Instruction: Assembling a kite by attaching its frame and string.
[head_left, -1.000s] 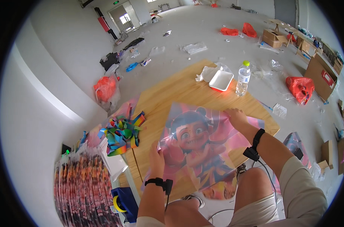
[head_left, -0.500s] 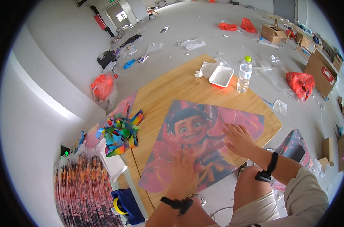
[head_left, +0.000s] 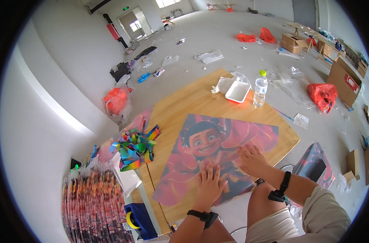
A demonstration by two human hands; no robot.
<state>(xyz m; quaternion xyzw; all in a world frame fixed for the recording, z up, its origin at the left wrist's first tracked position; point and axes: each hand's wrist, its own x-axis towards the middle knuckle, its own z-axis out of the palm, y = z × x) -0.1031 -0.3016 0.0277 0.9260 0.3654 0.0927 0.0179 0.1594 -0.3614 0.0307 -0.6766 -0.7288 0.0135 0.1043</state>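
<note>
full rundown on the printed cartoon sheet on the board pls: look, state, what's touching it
The printed cartoon sheet is a thin, flexible, kite-like piece with angled edges, showing a dark-haired cartoon character's face among big pink-red petals. It looks like glossy film or light fabric. It lies spread flat, face up, on the wooden board, its near edge close to the board's front edge. The left hand and the right hand both press on its lower part, palms down, fingers spread. Nothing else rests on it.
</note>
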